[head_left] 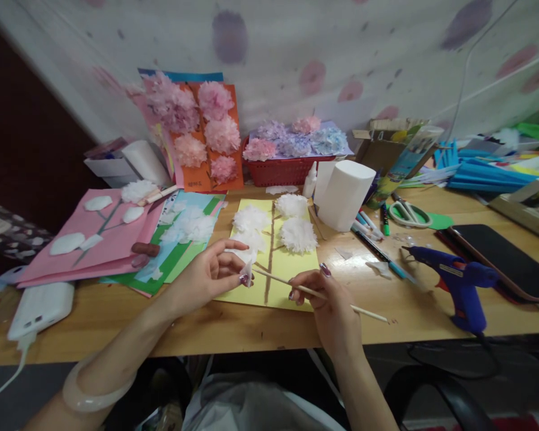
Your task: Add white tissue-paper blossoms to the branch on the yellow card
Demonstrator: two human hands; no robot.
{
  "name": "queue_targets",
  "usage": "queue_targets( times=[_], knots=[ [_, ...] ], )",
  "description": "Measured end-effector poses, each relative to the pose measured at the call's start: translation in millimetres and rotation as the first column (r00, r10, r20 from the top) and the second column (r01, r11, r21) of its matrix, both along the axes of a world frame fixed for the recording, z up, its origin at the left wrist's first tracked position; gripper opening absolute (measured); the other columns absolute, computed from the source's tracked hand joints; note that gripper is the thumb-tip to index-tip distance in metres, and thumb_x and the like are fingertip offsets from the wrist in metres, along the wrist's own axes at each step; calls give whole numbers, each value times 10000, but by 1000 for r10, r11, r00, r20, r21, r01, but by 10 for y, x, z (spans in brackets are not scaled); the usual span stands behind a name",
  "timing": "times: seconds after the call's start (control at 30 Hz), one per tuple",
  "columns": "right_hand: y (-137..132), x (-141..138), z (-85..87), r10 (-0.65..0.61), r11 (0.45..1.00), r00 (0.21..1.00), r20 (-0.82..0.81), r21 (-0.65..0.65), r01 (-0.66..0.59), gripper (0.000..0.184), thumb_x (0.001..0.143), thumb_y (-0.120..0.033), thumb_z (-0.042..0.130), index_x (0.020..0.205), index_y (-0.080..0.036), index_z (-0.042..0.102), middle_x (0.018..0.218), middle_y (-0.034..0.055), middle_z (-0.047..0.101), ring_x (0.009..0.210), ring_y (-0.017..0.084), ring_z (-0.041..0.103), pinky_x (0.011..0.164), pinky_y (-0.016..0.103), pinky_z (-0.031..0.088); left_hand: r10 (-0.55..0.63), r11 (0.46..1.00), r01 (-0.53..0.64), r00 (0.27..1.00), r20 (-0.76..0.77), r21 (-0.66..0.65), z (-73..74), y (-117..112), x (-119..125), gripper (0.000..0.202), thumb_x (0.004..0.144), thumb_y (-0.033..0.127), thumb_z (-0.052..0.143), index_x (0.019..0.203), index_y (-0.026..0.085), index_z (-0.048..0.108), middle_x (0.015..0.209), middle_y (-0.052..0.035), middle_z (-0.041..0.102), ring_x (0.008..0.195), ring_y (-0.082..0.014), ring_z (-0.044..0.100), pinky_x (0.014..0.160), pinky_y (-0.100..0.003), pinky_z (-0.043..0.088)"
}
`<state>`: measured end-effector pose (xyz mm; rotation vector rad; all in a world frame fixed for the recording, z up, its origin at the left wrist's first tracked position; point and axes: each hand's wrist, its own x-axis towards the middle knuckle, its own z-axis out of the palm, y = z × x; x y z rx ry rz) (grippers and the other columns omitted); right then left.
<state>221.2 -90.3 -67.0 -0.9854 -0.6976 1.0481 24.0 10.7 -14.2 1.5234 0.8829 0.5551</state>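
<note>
My left hand (222,269) pinches a small piece of white tissue paper (248,272) between thumb and finger, above the left half of a yellow sheet (296,293). In my right hand (332,305) is a thin wooden stick (363,311), slanting so that its far tip points at the tissue. Whether tip and tissue touch, I cannot tell. A brown trunk with branches (272,239) runs up the yellow sheet. Fluffy white paper blossoms (298,234) sit on both sides of the trunk, and my left fingers partly cover the lowest one at left.
A blue glue gun (453,272) lies at right beside a dark phone (507,257). Behind the sheet stand a white paper roll (348,194) and a small glue bottle (311,181). Pink folded card (94,233) and a white power bank (42,308) lie at left. Scissors (408,214) rest behind several pens.
</note>
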Motion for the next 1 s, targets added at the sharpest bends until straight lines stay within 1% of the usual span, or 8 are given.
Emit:
queue_targets(
  times=[0.1,0.2,0.3,0.47,0.57,0.63,0.8,1.0],
  knots=[
    [3,-5,19,52,999,998,-32,-8,-52,458,868,-561,603,688,-188,800,571,49,679,575,153,580,596,271,451,-38,999,38,999,30,-9,-8,3,-7,476,737,263,724,1146,203,488,802,26,692,813,-175,712,791,-326,512],
    [-5,-9,39,76,997,996,-39,-26,-77,461,847,-562,616,644,-188,794,556,50,679,560,149,590,593,265,457,-43,999,44,999,33,-13,-10,3,-20,460,756,264,711,1153,195,491,817,27,691,827,-172,712,821,-340,510],
    [-12,-7,51,68,996,997,-30,-50,-69,451,824,-559,641,622,-185,791,540,47,674,547,139,590,600,254,462,-45,999,46,998,31,-10,6,-3,-40,443,771,262,707,1155,192,495,818,29,693,837,-160,704,830,-329,503],
    [18,-14,68,-13,998,996,-83,-66,7,426,772,-580,685,629,-194,794,540,38,672,534,125,572,577,238,451,-85,996,85,996,26,0,31,-23,-53,446,780,243,700,1166,187,485,799,33,692,809,-143,679,811,-316,500],
    [45,-28,85,34,995,995,-89,-95,-43,436,742,-592,700,611,-185,787,529,45,666,529,134,572,567,248,450,-108,994,108,994,14,0,28,-37,-45,462,773,237,705,1174,186,481,801,34,682,807,-145,677,802,-315,502],
    [52,-35,96,64,992,994,-88,-105,-73,457,745,-604,690,586,-185,778,521,47,659,527,140,578,575,258,453,-106,994,106,994,7,-13,26,-44,-40,470,774,247,708,1179,187,477,822,28,682,816,-151,686,800,-317,503],
    [40,-35,115,68,991,995,-69,-107,-75,466,756,-607,678,564,-192,768,514,46,657,520,137,580,579,261,452,-93,996,93,996,-16,-12,49,-51,-51,488,758,247,712,1184,181,483,844,11,694,814,-148,676,790,-309,498],
    [38,-21,69,73,992,997,-40,-103,-76,484,790,-611,646,595,-188,777,526,45,669,536,143,591,600,268,458,-53,999,52,998,-18,-15,83,-43,-63,488,737,264,732,1157,187,496,818,21,688,799,-144,668,800,-305,500]
  ],
)
